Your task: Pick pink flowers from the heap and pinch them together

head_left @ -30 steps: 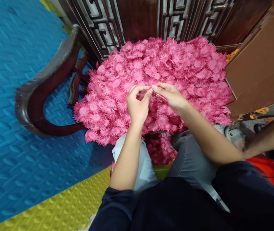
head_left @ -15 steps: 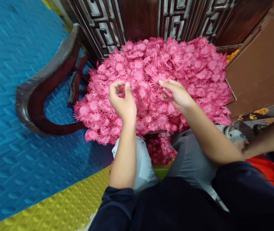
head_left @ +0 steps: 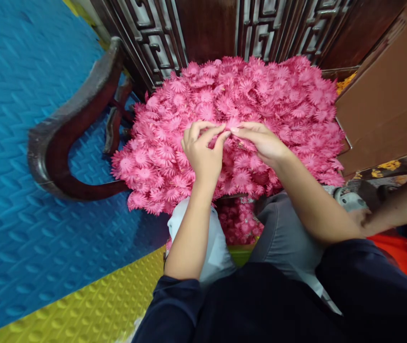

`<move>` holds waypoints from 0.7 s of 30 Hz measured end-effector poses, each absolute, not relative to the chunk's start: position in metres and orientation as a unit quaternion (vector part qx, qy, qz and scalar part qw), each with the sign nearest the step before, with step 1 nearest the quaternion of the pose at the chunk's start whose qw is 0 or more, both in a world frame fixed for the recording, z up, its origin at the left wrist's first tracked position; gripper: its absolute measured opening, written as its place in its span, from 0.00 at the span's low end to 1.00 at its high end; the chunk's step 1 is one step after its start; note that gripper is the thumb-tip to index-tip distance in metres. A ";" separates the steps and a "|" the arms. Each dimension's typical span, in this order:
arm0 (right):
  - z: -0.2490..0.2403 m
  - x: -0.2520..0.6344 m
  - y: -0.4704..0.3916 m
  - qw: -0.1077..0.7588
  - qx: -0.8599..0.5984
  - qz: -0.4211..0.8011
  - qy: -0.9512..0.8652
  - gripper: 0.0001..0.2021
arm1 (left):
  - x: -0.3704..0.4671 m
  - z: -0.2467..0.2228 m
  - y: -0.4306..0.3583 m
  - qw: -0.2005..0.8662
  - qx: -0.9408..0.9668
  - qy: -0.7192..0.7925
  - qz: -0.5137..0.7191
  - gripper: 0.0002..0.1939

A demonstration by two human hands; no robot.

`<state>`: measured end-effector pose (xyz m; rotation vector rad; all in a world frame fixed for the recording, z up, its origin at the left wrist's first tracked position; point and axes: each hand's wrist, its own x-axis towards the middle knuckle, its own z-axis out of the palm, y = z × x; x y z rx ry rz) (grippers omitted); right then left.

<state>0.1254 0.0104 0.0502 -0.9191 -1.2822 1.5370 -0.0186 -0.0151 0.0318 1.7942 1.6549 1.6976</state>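
Observation:
A wide heap of pink artificial flowers (head_left: pixel 296 114) with thin pointed petals lies before me. My right hand (head_left: pixel 260 140) pinches one pink artificial flower (head_left: pixel 232 123) between thumb and fingers, above the middle of the heap. From the other side, my left hand (head_left: pixel 205 143) meets it with thumb and forefinger closed at that flower's near edge. The fingertips of both hands almost touch. Just what lies between my left fingertips is partly hidden by the fingers.
A curved dark wooden chair arm (head_left: pixel 51 147) stands at the left over blue matting (head_left: pixel 6 214). Carved wooden panels (head_left: pixel 208 28) rise behind the heap. A brown cardboard box (head_left: pixel 385 100) is at the right. Another person's arm (head_left: pixel 400 205) reaches in low at the right.
My left hand has moved right, and its fingers have closed near the flower in my right hand. My right hand has shifted slightly left with the flower.

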 end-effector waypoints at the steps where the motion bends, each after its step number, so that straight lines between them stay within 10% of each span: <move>1: 0.050 0.125 0.010 0.449 -0.372 0.622 -0.522 0.14 | -0.019 0.032 -0.015 0.084 0.597 0.554 0.574 0.03; 21: 0.055 0.120 0.005 0.468 -0.377 0.572 -0.557 0.16 | -0.019 0.035 -0.015 0.160 0.551 0.530 0.624 0.02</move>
